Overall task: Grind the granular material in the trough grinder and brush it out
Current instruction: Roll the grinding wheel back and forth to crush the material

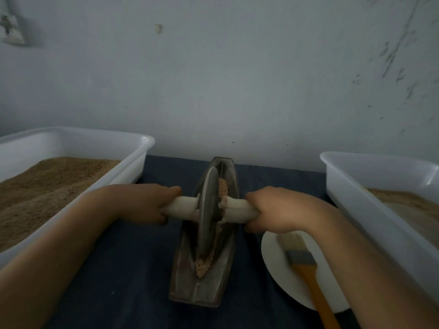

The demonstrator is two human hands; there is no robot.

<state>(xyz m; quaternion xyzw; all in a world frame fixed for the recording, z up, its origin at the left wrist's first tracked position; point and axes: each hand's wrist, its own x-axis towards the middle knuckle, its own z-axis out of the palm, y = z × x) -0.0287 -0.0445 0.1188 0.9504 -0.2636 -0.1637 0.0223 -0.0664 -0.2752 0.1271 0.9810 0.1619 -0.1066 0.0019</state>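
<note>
In the lower centre of the frame a long, dark, boat-shaped metal trough grinder (pixel 204 233) lies on a dark blue cloth (pixel 128 269), with its pointed far end near the pale grey wall (pixel 213 79). A grey metal disc wheel (pixel 207 210) stands upright on its edge inside the groove, and a thick whitish axle handle (pixel 240 211) passes through its middle to both sides. The left hand (pixel 145 203) has its fingers curled around the left end of this handle, and the right hand (pixel 275 210) grips the right end in the same way. Light brown granular material (pixel 204 264) lies in the groove, a little heap before the wheel and some more behind it. At the left edge of the frame a white plastic tub (pixel 140 148) holds brown sandy grain, and its corner comes close to the left wrist. At the right a second white plastic tub (pixel 337 186) stands near the right forearm. Between this tub and the trough, at the lower right, a round white plate (pixel 278 269) carries a flat brush with an orange handle (pixel 306 264), partly under the right forearm. Bare cloth shows on both sides of the trough.
</note>
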